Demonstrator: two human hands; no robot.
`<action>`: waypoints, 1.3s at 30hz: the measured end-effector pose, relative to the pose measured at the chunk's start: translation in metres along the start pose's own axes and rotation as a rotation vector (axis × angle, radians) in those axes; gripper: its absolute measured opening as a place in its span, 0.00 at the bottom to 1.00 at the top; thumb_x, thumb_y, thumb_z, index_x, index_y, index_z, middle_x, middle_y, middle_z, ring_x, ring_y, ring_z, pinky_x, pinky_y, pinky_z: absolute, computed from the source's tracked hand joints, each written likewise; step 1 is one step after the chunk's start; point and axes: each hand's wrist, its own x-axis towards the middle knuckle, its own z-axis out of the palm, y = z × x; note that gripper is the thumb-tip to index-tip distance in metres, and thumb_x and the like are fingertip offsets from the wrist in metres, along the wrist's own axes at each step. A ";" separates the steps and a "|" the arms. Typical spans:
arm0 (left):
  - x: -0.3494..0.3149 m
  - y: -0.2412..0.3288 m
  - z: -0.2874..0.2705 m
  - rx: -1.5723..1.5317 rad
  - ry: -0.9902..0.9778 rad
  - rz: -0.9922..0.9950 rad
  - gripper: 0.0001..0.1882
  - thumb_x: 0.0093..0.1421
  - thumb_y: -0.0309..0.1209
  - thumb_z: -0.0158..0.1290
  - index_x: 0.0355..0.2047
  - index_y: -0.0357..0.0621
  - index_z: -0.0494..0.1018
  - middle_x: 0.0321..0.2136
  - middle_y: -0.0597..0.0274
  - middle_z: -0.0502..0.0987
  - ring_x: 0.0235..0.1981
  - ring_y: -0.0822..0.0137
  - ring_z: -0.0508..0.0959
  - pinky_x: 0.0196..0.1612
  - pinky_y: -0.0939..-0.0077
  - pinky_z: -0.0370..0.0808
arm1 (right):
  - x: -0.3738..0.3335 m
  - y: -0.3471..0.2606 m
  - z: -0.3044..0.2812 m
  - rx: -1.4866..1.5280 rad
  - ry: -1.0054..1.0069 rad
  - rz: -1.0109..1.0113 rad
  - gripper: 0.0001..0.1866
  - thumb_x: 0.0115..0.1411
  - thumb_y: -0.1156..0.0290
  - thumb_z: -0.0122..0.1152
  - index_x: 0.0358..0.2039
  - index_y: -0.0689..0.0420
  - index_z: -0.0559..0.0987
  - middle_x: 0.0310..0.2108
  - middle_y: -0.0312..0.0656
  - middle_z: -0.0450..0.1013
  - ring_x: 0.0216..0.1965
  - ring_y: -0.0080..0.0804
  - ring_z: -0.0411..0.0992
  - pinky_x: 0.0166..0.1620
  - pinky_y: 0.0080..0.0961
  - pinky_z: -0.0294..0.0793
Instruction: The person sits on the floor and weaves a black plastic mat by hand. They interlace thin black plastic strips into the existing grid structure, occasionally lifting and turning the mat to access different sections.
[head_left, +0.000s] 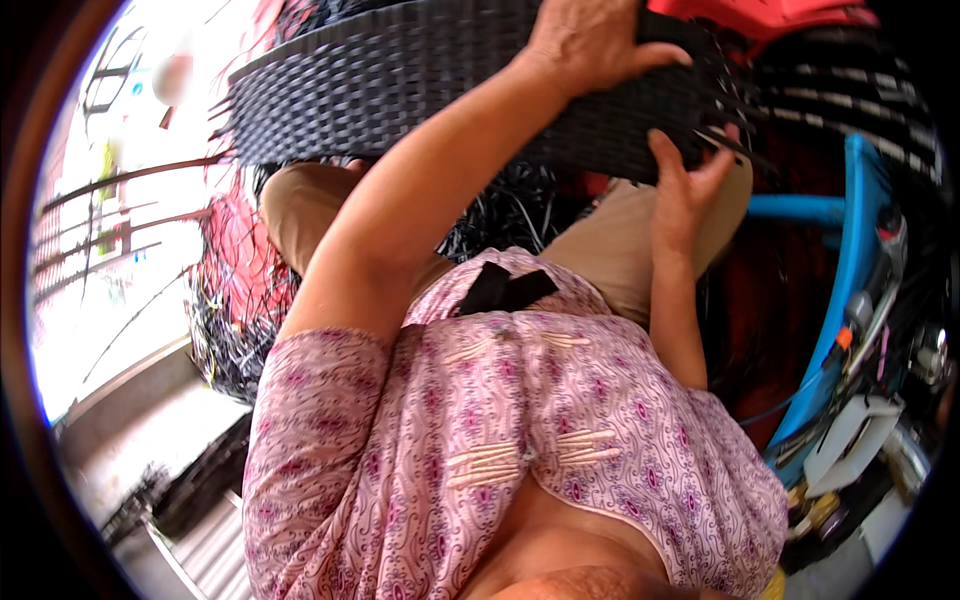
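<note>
A black panel [380,85], woven from flat strips, lies across my knees and spans the upper part of the view. Loose strand ends stick out at both its ends. My left hand [592,45] rests on top of the panel toward its right half, thumb stretched out to the side; its other fingers are cut off by the upper edge. At the panel's lower right edge is my right hand [690,185], thumb on the near side and fingers among the strand ends. Its fingertips are partly lost against the dark weave.
Tangled black strips [515,205] lie between my legs, with more in a reddish bundle [245,260] at the left. A blue frame [840,290] stands at the right, beside tools and a white plastic container [850,445]. Long dark rods [130,180] jut out leftward.
</note>
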 end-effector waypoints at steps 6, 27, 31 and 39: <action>-0.042 -0.055 -0.048 -0.095 0.124 0.019 0.41 0.60 0.61 0.51 0.57 0.33 0.66 0.46 0.45 0.71 0.50 0.48 0.70 0.55 0.55 0.64 | -0.012 -0.001 0.002 0.036 0.049 -0.026 0.45 0.54 0.81 0.72 0.67 0.64 0.55 0.57 0.45 0.66 0.57 0.34 0.67 0.63 0.31 0.66; -0.054 -0.106 -0.048 0.117 0.003 0.041 0.34 0.60 0.62 0.50 0.35 0.35 0.72 0.32 0.49 0.71 0.38 0.52 0.74 0.46 0.56 0.68 | -0.020 -0.008 0.015 -0.078 0.036 -0.070 0.33 0.58 0.79 0.68 0.61 0.65 0.64 0.57 0.45 0.67 0.55 0.30 0.68 0.61 0.28 0.67; -0.052 -0.106 -0.046 0.028 0.009 -0.012 0.31 0.62 0.59 0.49 0.34 0.37 0.73 0.32 0.50 0.74 0.38 0.52 0.75 0.47 0.58 0.68 | -0.016 -0.007 0.004 -0.440 0.012 -0.252 0.27 0.59 0.75 0.69 0.57 0.67 0.69 0.54 0.46 0.69 0.53 0.32 0.69 0.60 0.30 0.67; -0.072 -0.150 -0.058 -0.101 0.285 -0.026 0.32 0.62 0.62 0.49 0.32 0.42 0.79 0.31 0.53 0.77 0.38 0.52 0.78 0.43 0.58 0.73 | -0.013 -0.015 0.006 -0.394 -0.032 -0.173 0.30 0.58 0.72 0.70 0.58 0.68 0.70 0.56 0.48 0.69 0.55 0.33 0.68 0.59 0.31 0.67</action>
